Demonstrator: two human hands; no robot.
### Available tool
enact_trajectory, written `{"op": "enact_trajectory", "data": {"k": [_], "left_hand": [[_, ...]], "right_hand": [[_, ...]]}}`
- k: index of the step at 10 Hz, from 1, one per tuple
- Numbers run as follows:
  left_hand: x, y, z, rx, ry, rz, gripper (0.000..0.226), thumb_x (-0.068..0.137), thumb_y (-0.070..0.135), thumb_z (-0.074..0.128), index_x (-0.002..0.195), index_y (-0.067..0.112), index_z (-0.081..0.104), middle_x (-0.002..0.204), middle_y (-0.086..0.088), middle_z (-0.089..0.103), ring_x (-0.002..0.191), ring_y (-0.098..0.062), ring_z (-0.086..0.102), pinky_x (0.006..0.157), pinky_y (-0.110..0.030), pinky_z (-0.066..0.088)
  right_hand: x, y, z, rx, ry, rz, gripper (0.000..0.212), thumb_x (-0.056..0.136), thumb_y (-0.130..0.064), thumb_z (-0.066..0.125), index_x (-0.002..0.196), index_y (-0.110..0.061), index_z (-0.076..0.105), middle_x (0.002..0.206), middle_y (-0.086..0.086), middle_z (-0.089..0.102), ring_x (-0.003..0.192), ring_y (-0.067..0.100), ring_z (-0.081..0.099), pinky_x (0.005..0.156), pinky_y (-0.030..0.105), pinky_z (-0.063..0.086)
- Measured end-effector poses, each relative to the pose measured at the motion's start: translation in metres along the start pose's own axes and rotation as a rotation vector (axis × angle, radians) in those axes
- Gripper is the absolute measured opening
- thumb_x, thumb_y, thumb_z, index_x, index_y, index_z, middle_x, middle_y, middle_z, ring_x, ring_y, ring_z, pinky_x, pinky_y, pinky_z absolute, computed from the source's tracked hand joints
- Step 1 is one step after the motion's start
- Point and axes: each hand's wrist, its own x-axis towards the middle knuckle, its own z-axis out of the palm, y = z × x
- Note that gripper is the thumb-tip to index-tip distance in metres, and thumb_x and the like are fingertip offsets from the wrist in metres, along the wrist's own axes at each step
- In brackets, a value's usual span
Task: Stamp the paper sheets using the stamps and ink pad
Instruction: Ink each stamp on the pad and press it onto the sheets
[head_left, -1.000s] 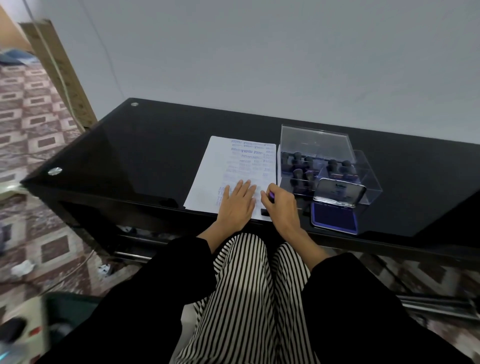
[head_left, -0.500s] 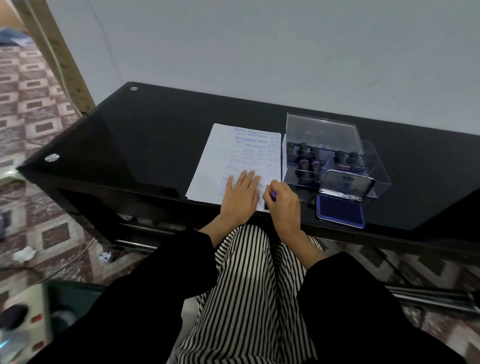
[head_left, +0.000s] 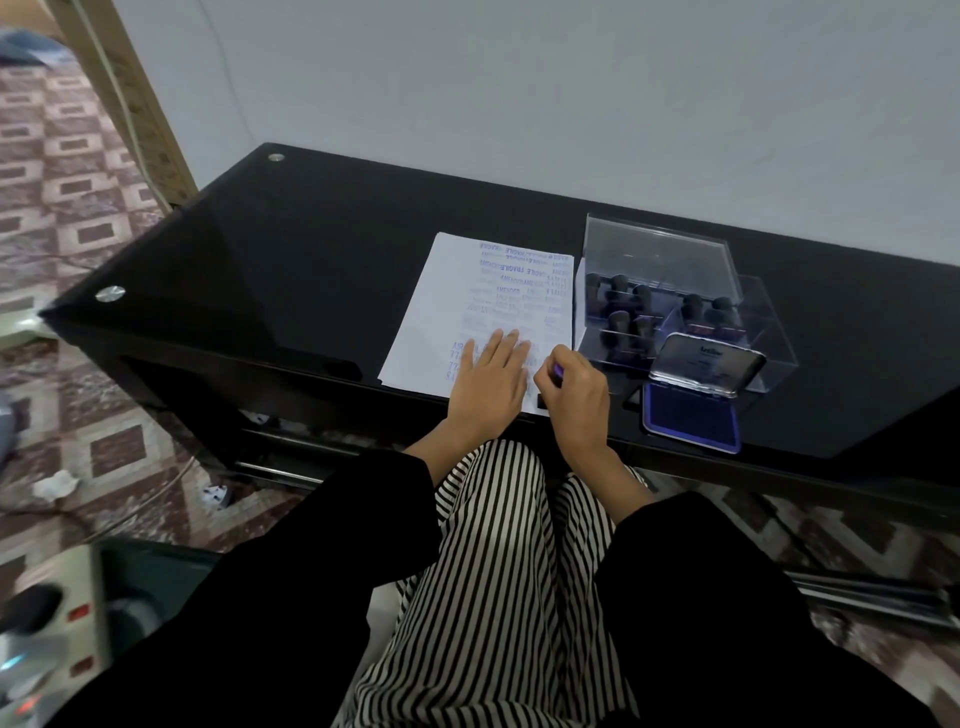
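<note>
The paper sheet (head_left: 457, 296) lies on the black glass table (head_left: 311, 270), its near end reaching the table's front edge and its right half covered with rows of blue-violet stamped words.

The left hand (head_left: 488, 387) rests palm-down on the sheet's near end. Its fingers (head_left: 500, 347) are straight and held close together, flat against the paper, with the thumb angled out to the left.

Just to its right, almost touching it, the right hand (head_left: 575, 400) is curled round a stamp (head_left: 557, 371). Only a small violet part of the stamp shows between the thumb and the bent fingers, and the knuckles arch over it. The hand sits over the sheet's near right corner at the front edge of the table. Whether the stamp's face is touching the paper cannot be told, as the hand hides it.

Just right of the sheet stands a clear plastic box (head_left: 662, 254) with its lid raised. It holds a cluster of dark-handled stamps (head_left: 621, 293), standing upright in its compartments.

In front of the box, near the table's front edge, the ink pad (head_left: 688, 421) lies open. Its violet pad faces up and its metal lid (head_left: 709, 364) is tilted back against the box.

Black sleeves (head_left: 332, 561) and striped trousers (head_left: 509, 571) fill the foreground below the table.
</note>
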Motion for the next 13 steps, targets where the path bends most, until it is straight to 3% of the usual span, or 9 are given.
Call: {"op": "enact_trajectory", "data": {"k": [3,6,9,10,12,13], "left_hand": [[0.0,0.001,-0.002,0.01,-0.015,-0.006,0.048,0.103,0.029,0.017,0.149,0.014,0.015,0.158,-0.003,0.011,0.146,-0.018,0.004,0.117,-0.042,0.0],[0.0,0.001,-0.002,0.018,-0.019,-0.007,0.048,0.103,0.028,0.017,0.149,0.014,0.015,0.158,-0.003,0.01,0.146,-0.018,0.004,0.117,-0.042,0.001],[0.0,0.001,-0.002,0.022,-0.025,-0.01,0.049,0.103,0.028,0.017,0.149,0.015,0.014,0.158,-0.002,0.01,0.146,-0.018,0.003,0.117,-0.042,0.0],[0.0,0.001,-0.002,0.019,-0.018,-0.006,0.048,0.103,0.028,0.018,0.149,0.015,0.015,0.158,-0.002,0.01,0.146,-0.018,0.003,0.117,-0.042,0.0],[0.0,0.001,-0.002,0.015,-0.013,-0.006,0.048,0.103,0.028,0.018,0.149,0.015,0.015,0.158,-0.002,0.011,0.146,-0.017,0.003,0.117,-0.041,0.0],[0.0,0.001,-0.003,-0.002,-0.011,-0.004,0.048,0.103,0.028,0.018,0.149,0.016,0.016,0.158,-0.001,0.012,0.146,-0.017,0.004,0.117,-0.04,0.0]], "right_hand": [[-0.008,0.001,0.001,0.003,0.079,-0.086,0.019,0.077,0.002,0.066,0.066,-0.002,0.051,0.06,0.01,0.05,0.048,0.018,0.041,0.044,0.024,0.034],[-0.003,0.001,0.002,0.023,0.051,-0.051,0.018,0.079,-0.002,0.066,0.068,-0.001,0.052,0.062,0.011,0.053,0.051,0.024,0.048,0.046,0.03,0.037],[-0.009,0.004,0.002,0.021,0.109,-0.131,0.018,0.081,-0.008,0.058,0.065,-0.003,0.05,0.06,0.009,0.049,0.046,0.02,0.044,0.044,0.022,0.033],[-0.007,0.004,0.002,0.014,0.076,-0.104,0.017,0.077,-0.001,0.065,0.067,-0.002,0.052,0.061,0.01,0.051,0.047,0.022,0.045,0.043,0.025,0.036],[-0.004,0.003,-0.006,0.071,-0.048,-0.029,0.023,0.086,-0.007,0.06,0.069,-0.01,0.044,0.064,0.004,0.046,0.056,0.016,0.041,0.05,0.028,0.035],[-0.002,0.01,-0.02,0.215,-0.005,0.055,0.026,0.091,-0.011,0.056,0.068,-0.008,0.044,0.061,0.005,0.043,0.057,0.013,0.037,0.053,0.027,0.034]]}}
